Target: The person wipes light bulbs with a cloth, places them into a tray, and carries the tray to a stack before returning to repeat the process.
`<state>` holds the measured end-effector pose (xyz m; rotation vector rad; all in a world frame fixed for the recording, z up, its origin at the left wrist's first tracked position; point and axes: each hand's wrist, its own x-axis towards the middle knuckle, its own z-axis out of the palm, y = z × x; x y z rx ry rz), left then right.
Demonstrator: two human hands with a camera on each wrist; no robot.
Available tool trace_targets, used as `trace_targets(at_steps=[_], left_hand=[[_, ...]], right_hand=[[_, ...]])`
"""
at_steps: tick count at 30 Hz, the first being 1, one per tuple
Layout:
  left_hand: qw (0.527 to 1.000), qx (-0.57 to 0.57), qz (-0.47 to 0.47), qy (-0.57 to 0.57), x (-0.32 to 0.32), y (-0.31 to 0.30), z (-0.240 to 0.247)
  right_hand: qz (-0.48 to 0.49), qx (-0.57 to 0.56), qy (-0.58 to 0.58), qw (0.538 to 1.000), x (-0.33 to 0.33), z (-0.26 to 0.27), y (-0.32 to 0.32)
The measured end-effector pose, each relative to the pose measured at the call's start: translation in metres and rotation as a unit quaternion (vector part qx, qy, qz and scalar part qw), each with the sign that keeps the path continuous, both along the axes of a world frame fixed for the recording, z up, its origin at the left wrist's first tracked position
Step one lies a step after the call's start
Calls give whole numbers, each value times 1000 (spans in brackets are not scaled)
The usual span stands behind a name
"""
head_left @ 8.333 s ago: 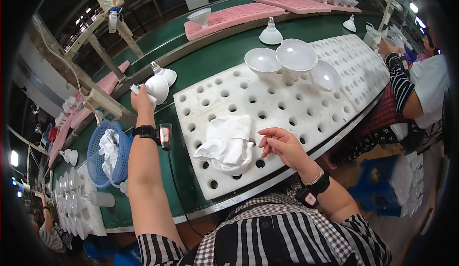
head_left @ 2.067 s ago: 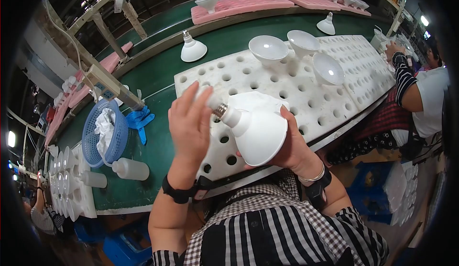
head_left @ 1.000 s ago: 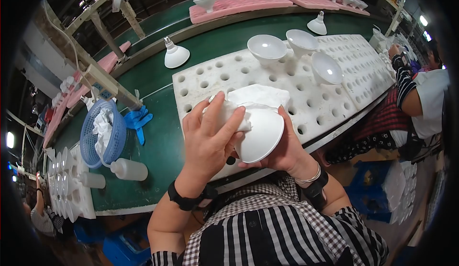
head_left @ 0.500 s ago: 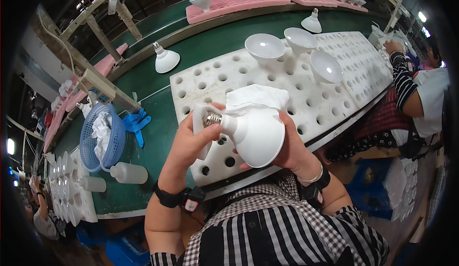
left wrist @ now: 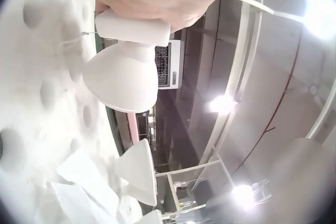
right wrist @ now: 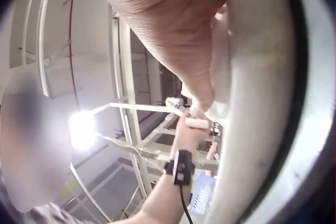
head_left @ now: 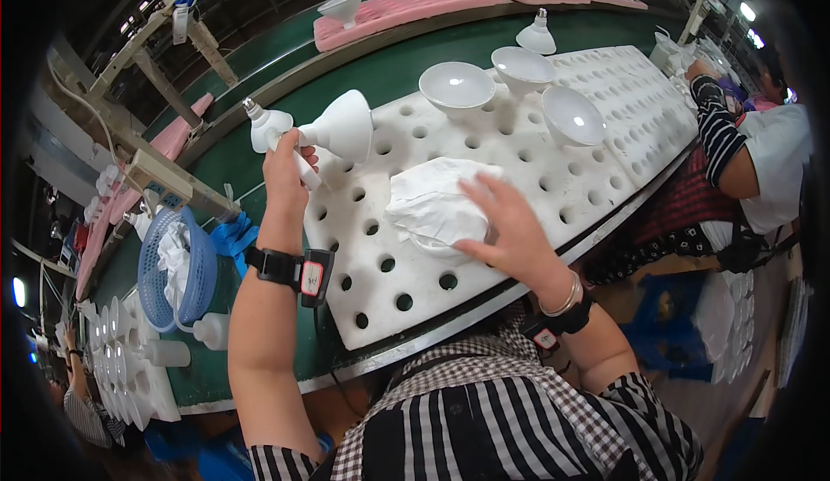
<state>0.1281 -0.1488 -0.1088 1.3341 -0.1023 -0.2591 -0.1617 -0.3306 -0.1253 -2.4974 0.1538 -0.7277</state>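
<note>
My left hand (head_left: 290, 170) grips a white reflector bulb (head_left: 347, 127) by its base end, the wide face turned to the right. A small folded white cloth (left wrist: 134, 28) is in the same hand, a loose thread trailing from it in the left wrist view. Just behind that hand, another reflector bulb (head_left: 268, 127) stands screw base up on the green conveyor belt. My right hand (head_left: 512, 232), slightly blurred, has its fingers spread at the right side of a crumpled white cloth (head_left: 432, 200) on the white foam tray (head_left: 372, 295).
Several reflector bulbs, including one face-up bulb (head_left: 458, 88), sit in the tray's holes. Left are a blue basket (head_left: 201, 265) with cloth, a blue glove (head_left: 233, 237) and a white bottle (head_left: 212, 331). Pink foam trays (head_left: 406, 14) lie behind; another person (head_left: 769, 165) sits right.
The bulb has gone from between both hands above the cloth to the far left in my left hand. My right hand has let go of it and spread its fingers by the cloth.
</note>
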Motion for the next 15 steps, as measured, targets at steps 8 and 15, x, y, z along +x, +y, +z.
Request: trace_targets(at_steps=[8,15], left_hand=[[982,81,97,-138,67,-28,-5],[905,304,150,-256,115,-42,-25]], right_hand=[[74,-84,49,993,-10,-18,32],[72,-79,69,992,-9,-17,32]])
